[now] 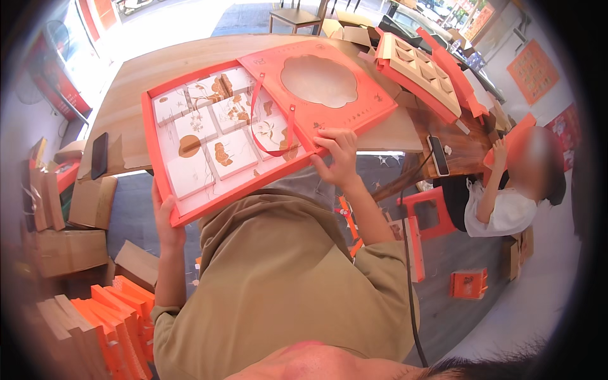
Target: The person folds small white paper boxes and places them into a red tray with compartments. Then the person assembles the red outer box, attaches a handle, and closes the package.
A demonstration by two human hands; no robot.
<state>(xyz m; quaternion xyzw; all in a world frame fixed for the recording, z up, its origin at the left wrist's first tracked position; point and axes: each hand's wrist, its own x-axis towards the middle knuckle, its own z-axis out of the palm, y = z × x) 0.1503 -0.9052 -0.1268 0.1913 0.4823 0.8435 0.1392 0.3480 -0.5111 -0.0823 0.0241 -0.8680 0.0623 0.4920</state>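
Note:
A shallow red gift box (231,197) is tilted between my hands over the table's near edge. Several small white boxes (231,152) with gold prints fill its exposed left part. Over the right part lies a red sleeve (373,95) with a scalloped window (318,81); a red ribbon (255,114) loops across the boxes beside its edge. My left hand (168,221) is closed on the gift box's near left corner, its fingers partly hidden underneath. My right hand (339,152) grips the sleeve's near left corner, fingers bent over the top and thumb at the front edge.
A brown wooden table (120,126) carries a dark phone (99,155) at left. Partitioned trays (421,69) and another phone (438,155) are at right. A co-worker (500,202) sits there, holding something red. Cartons (69,253), orange stacks (120,316) and a red stool (430,212) surround me.

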